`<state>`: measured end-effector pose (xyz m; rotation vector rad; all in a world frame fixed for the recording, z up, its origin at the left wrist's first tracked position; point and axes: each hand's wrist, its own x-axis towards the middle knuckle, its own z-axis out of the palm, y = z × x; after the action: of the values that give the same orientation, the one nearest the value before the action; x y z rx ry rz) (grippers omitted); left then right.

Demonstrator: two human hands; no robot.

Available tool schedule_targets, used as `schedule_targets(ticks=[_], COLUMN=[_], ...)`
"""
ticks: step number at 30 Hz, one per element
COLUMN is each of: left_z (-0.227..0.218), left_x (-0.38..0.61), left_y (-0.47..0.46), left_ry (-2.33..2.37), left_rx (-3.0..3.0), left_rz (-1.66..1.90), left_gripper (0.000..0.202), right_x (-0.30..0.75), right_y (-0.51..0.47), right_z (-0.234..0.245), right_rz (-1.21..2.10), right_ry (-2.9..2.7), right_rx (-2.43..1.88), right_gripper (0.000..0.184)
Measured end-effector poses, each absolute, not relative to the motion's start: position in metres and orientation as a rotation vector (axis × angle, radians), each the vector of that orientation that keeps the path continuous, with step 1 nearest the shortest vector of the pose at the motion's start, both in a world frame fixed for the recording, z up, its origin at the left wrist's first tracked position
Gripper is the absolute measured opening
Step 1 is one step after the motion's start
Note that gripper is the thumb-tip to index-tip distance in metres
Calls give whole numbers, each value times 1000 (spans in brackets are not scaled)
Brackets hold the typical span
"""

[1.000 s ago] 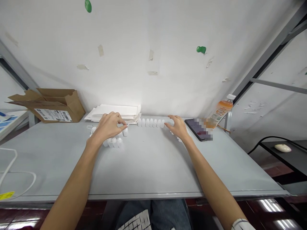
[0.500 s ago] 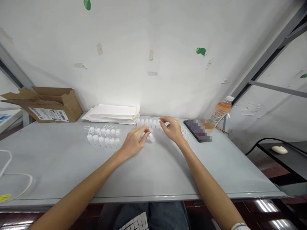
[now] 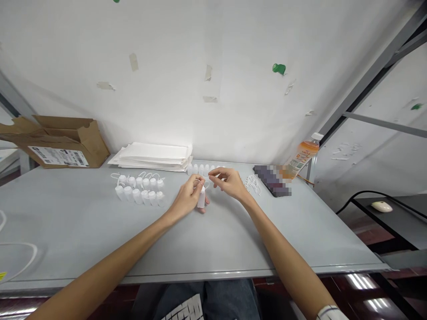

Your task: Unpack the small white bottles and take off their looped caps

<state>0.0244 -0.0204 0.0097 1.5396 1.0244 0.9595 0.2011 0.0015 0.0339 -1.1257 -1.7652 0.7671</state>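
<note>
My left hand [image 3: 186, 194] is closed around a small white bottle [image 3: 201, 199], which hangs upright over the table, with some fingers behind it. A thin white cord [image 3: 207, 182] loops at the bottle's top. Close by on the right, my right hand [image 3: 230, 183] pinches at the cord's end; the fingertips are small and partly hidden. Beyond both hands stands a row of white bottles [image 3: 201, 169]. Left of my left hand are two rows of similar bottles [image 3: 137, 195], the farther row with cord loops. A pile of white cords [image 3: 252, 184] lies right of my right hand.
A stack of white paper sheets [image 3: 150, 155] lies against the wall, with an open cardboard box [image 3: 66, 146] to its left. At the right are a phone [image 3: 271, 180] and an orange drink bottle [image 3: 302, 156]. A white cable [image 3: 31, 255] lies at the left edge.
The small bottle has come upright in my left hand and moved slightly left. My right hand has moved left, close to the bottle's top. The view has shifted a little.
</note>
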Motion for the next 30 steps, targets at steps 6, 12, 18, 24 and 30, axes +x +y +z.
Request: schedule_targets(ticks=[6,12,18,24,30], left_z=[8,7,1,0,7], left_x=[23,23,25,26,25], left_y=[-17,-14,-10,-13,-15], left_ry=[1012,1152,1166,1209,1222], left_rx=[1490,1653,1729,1801,1724], left_rz=[981,1046,1054,1118,1111], left_gripper=[34,29,34,27,38], right_x=[194,192,198,195,192], right_y=[-1,0,5,4,2], right_z=[30,27,25,24,22], right_rz=[870,764,616,552,295], right_ry=[-1870,-1893,-1837,-1891,-1980], right_rx=[-1113,-1178,-1225,-1215,-1200], right_gripper=[13,10,10,10,15])
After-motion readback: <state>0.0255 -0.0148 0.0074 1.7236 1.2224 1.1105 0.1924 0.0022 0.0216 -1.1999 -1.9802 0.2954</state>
